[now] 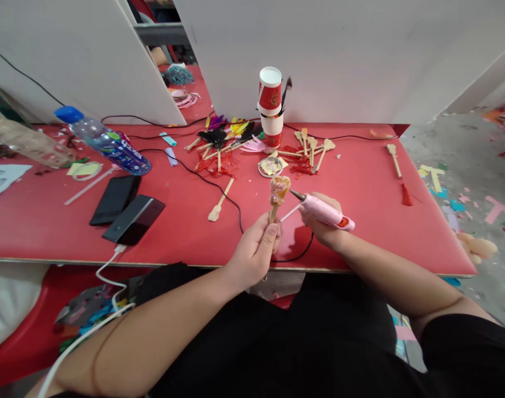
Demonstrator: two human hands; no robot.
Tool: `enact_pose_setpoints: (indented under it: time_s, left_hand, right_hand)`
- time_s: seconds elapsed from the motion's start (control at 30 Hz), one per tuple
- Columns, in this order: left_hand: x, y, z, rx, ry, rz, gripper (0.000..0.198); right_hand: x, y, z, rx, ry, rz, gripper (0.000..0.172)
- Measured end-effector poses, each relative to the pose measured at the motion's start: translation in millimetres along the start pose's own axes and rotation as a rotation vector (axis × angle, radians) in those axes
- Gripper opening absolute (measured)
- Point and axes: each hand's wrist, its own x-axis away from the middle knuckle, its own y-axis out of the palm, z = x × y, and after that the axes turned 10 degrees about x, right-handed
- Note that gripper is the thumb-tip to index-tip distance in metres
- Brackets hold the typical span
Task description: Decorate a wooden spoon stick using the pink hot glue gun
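Observation:
Upright in my left hand (pixel 258 246) is a small wooden stick craft (pixel 279 190), its wide top coated with something shiny, pink and amber. The fingers wrap round its thin handle. My right hand (pixel 324 221) grips a pink hot glue gun (pixel 324 211), whose metal nozzle points left, close beside the craft's top. Whether the nozzle touches it I cannot tell. Just beyond them lies a small round dish (pixel 271 166) with pale bits in it. A plain wooden stick piece (pixel 221 200) rests on the red table to the left.
Stacked paper cups (pixel 271 105) stand by the white partition. Several wooden sticks with red tassels (pixel 312 149) and a bunch of feathered sticks (pixel 219 141) lie near them. Leftward are a plastic bottle (pixel 107 142), a black phone (pixel 116 199) and a dark device (pixel 135 219) with a white cable. A black cord crosses the table (pixel 186 232).

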Motion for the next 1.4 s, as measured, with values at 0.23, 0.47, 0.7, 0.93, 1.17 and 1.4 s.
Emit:
enact_pose_setpoints:
  time_s: [0.23, 0.47, 0.7, 0.93, 1.17, 1.4]
  left_hand:
    - [-1.9, 1.9, 5.0, -0.081, 0.011, 0.008, 0.046]
    - [-0.9, 2.1, 14.1, -0.198, 0.006, -0.032, 0.046]
    - [-4.2, -6.3, 22.6, -0.527, 0.075, -0.027, 0.032]
    - [-9.0, -9.6, 39.9, -0.683, 0.072, 0.003, 0.021]
    - [-8.9, -6.3, 23.8, -0.074, -0.148, -0.053, 0.046]
    - [-15.3, -4.2, 22.6, 0.212, -0.234, -0.055, 0.051]
  right_hand:
    - [1.2, 0.3, -0.5, 0.015, 0.017, -0.069, 0.062]
    - [-1.9, -2.4, -3.4, -0.029, 0.03, -0.097, 0.066]
    - [-7.6, -5.1, -1.2, -0.106, 0.014, -0.136, 0.07]
    - [-8.5, -0.9, 7.2, -0.13, 0.021, -0.108, 0.066]
    - [-13.0, -2.4, 13.0, -0.073, 0.05, -0.097, 0.056]
    - [-18.1, -4.9, 6.0, -0.019, 0.085, -0.068, 0.049]
